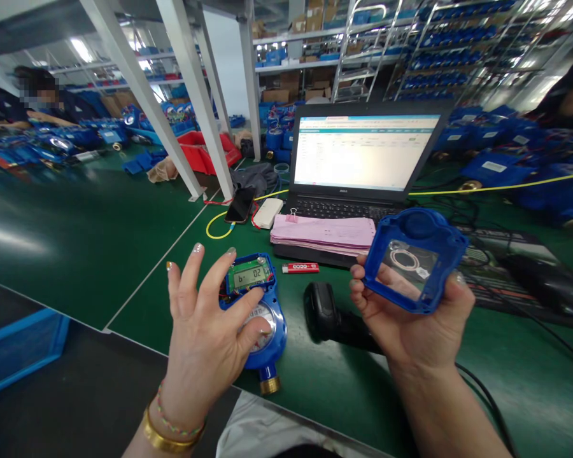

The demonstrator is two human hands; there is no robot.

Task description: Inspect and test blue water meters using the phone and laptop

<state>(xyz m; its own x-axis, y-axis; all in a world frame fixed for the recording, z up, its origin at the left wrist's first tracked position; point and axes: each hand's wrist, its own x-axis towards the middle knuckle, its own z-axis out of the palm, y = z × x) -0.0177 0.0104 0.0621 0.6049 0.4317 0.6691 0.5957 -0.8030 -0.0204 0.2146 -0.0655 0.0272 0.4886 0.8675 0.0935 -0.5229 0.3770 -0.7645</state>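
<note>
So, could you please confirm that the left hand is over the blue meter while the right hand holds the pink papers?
Not quite: the head view shows the right hand holding a blue cover, while the pink papers lie on the front of the laptop. The left hand is indeed over the blue meter.

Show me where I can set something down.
Widest: the green table left of the left hand, in front of the white posts. A smaller patch lies between the meter and right forearm, this side of the scanner. Crowded: around the laptop with papers, lighter and phone, and by the mouse.
</note>
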